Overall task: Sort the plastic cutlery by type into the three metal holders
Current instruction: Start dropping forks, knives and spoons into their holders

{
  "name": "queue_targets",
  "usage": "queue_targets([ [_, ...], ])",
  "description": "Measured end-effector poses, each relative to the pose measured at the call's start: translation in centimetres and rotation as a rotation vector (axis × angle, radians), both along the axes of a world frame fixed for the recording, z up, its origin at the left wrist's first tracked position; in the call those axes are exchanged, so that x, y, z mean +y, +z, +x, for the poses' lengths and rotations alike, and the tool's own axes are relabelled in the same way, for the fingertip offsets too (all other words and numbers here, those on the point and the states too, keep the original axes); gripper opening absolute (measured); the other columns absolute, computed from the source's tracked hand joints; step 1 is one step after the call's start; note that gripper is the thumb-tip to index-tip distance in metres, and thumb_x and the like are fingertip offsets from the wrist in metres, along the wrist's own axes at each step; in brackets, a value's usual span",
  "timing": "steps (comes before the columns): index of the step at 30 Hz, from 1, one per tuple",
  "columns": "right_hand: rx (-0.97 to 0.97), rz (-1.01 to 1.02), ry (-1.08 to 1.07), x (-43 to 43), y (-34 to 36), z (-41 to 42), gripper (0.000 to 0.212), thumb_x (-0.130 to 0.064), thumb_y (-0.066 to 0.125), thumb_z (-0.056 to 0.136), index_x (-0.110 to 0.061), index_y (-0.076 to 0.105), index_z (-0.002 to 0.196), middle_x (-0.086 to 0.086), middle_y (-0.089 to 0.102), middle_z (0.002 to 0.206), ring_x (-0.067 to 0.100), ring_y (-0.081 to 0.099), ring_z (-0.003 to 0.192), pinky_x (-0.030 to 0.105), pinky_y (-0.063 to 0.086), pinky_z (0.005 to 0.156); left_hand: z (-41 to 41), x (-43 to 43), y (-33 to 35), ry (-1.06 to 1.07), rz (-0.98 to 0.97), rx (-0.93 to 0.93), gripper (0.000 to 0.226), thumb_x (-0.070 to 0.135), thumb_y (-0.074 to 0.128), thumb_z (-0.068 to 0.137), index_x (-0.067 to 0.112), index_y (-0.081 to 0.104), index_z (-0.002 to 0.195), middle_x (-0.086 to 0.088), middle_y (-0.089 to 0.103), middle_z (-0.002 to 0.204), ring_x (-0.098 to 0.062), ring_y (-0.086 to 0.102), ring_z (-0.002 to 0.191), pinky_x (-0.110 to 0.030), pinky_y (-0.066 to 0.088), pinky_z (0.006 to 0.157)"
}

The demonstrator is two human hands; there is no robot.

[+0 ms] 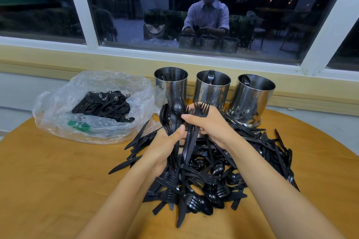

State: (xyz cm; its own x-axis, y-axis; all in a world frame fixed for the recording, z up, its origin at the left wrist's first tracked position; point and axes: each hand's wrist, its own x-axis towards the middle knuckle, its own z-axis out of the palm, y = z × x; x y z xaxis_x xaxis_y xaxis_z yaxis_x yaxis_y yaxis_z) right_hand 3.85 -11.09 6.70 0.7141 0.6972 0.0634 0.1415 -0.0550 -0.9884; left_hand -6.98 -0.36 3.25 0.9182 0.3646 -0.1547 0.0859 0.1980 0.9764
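Left hand (165,147) grips spoons (177,107); right hand (211,124) grips forks (202,107). Likely light, slick, springy; best held mid-handle.

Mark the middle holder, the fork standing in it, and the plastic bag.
middle holder (212,93): head view, front of its steel wall.
fork (211,76): head view, its head just below the tines.
plastic bag (58,106): head view, bare clear plastic on its left side.
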Motion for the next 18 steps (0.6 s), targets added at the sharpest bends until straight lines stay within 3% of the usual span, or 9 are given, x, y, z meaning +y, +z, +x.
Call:
queue_targets([
  [3, 0.024, 0.058, -0.105, 0.4, -0.8, 0.7, 0.013, -0.012, 0.074, 0.084, -0.009, 0.065, 0.092, -0.009, 0.056, 0.06, 0.004, 0.046, 0.047, 0.015, 0.034, 0.042, 1.3, 0.2, -0.5, 0.054, 0.037, -0.012, 0.019, 0.038, 0.059, 0.096, 0.034, 0.063, 0.115, -0.003, 0.073, 0.113, -0.022, 0.066, 0.113, -0.055, 0.047, 0.102],
  [7, 0.066, 0.1, -0.198, 0.7, -1.7, 1.7, 0.009, -0.013, 0.074, 0.085, -0.013, 0.065, 0.087, -0.01, 0.057, 0.061, 0.002, 0.041, 0.047, 0.015, 0.031, 0.043, 2.6, 0.0, -0.6, 0.181, 0.029, -0.027, 0.008, 0.032, 0.063, 0.093, 0.029, 0.071, 0.094, 0.006, 0.075, 0.101, -0.017, 0.066, 0.11, -0.049, 0.045, 0.106],
  [11, 0.065, 0.072, -0.2, 0.4, -2.4, 2.5, 0.005, -0.018, 0.072, 0.087, -0.018, 0.067, 0.089, -0.008, 0.058, 0.067, 0.002, 0.041, 0.049, 0.017, 0.032, 0.047, 3.5, 0.1, -1.0, 0.177, 0.019, 0.021, 0.029, 0.03, 0.062, 0.096, 0.036, 0.079, 0.074, 0.004, 0.076, 0.102, -0.019, 0.069, 0.102, -0.047, 0.051, 0.099],
  [15, 0.087, 0.018, -0.156, 0.2, -2.5, 3.1, 0.007, -0.017, 0.068, 0.091, -0.02, 0.067, 0.097, -0.009, 0.058, 0.065, -0.001, 0.044, 0.044, 0.014, 0.031, 0.044, 4.1, 0.5, -1.3, 0.082, 0.074, 0.045, 0.022, 0.03, 0.056, 0.099, 0.026, 0.077, 0.094, 0.007, 0.076, 0.103, -0.017, 0.066, 0.108, -0.037, 0.051, 0.096],
  [18, 0.085, -0.033, -0.092, 0.2, -2.7, 3.6, 0.011, -0.015, 0.067, 0.091, -0.009, 0.062, 0.082, 0.002, 0.056, 0.062, 0.002, 0.045, 0.043, 0.014, 0.034, 0.044, 4.5, 0.8, -1.3, 0.014, 0.085, 0.06, 0.021, 0.027, 0.054, 0.101, 0.021, 0.073, 0.1, 0.002, 0.076, 0.101, -0.015, 0.07, 0.099, -0.034, 0.055, 0.088],
])
